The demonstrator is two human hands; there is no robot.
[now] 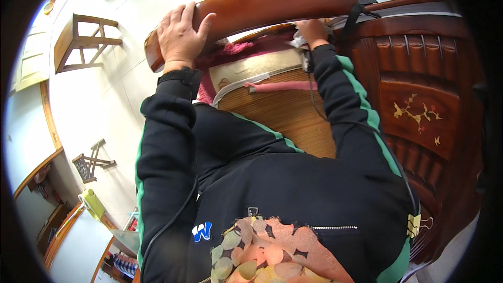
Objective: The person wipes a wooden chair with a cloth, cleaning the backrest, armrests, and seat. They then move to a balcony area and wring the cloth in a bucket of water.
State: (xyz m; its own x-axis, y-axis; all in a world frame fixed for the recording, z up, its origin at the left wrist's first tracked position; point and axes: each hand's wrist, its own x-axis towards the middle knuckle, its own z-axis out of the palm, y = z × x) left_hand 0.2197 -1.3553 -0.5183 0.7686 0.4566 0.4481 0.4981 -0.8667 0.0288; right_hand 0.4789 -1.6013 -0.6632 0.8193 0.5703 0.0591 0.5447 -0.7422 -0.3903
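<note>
My left hand (181, 33) lies flat on the left end of a polished wooden armrest (275, 6), thumb spread, nothing held. On the inner side of that armrest, my right hand (313, 32) grips a crumpled white cloth (298, 41); its fingertips are partly hidden. Below the hands is the seat of a dark wooden settee, covered with a brown slatted mat (271, 110). A pale pad (255, 67) and pink fabric (235, 49) lie between the mat and the armrest. A pink strip (287, 86) crosses the mat near my right sleeve.
The carved settee backrest (420, 106) with inlaid flowers rises at the right. A black strap (355, 13) is wrapped near the armrest's right end. A wooden stool (86, 41) and a small folding stool (92, 161) stand on the pale tiled floor (122, 98). A thin cable runs along my arms.
</note>
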